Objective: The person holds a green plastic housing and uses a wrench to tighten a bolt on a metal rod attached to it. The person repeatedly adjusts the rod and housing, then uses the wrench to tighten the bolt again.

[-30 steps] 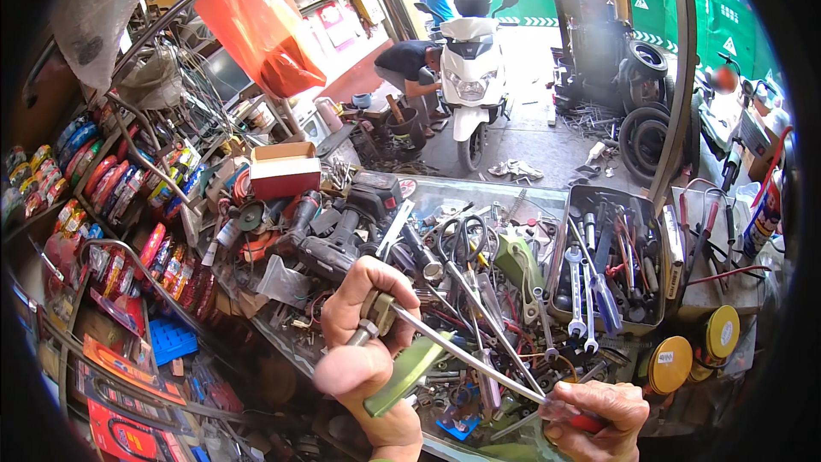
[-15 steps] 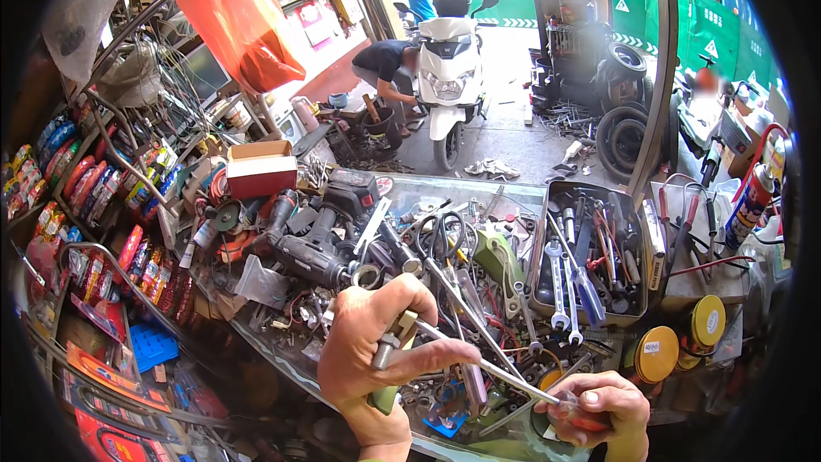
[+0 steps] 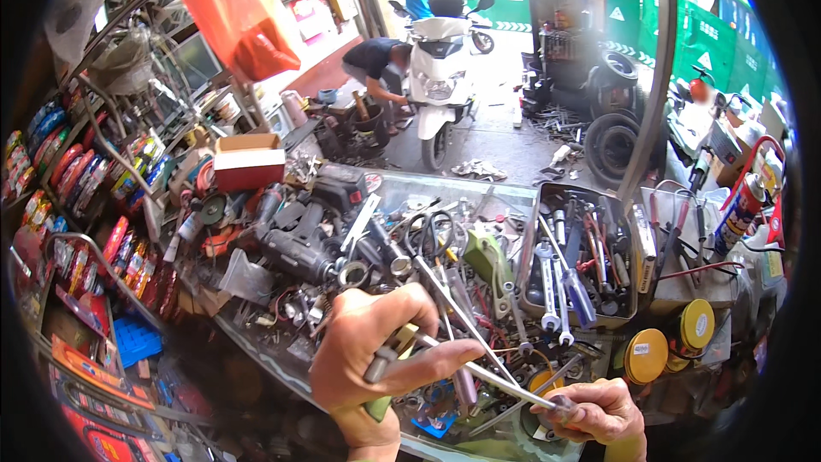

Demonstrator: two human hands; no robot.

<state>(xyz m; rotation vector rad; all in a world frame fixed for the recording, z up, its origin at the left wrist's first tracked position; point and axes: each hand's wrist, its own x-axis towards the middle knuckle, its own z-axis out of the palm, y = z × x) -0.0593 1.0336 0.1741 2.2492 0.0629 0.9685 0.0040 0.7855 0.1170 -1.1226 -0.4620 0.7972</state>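
Over the front of the bench, my left hand [image 3: 351, 368] is closed around a small brass-coloured metal part with a bolt-like stub [image 3: 382, 363]. A green piece [image 3: 379, 407] shows below its palm, largely covered by the hand. My right hand [image 3: 603, 411] grips a screwdriver [image 3: 505, 383] by its handle, most of which the fingers hide. The long shaft runs up and left to the metal part, passing along my left thumb or finger. Whether the tip sits inside the part cannot be made out.
Loose hardware covers the glass-topped bench [image 3: 505, 195]. A cordless drill [image 3: 299, 248] lies left, a metal tray [image 3: 590, 316] of wrenches and screwdrivers right, beside yellow-lidded tins [image 3: 647, 356]. Beyond, a person [image 3: 376, 68] bends beside a white scooter [image 3: 440, 77].
The view has shifted slightly. My right hand has turned around the screwdriver handle, whose red part is now mostly covered. My left hand keeps its grip on the metal part.
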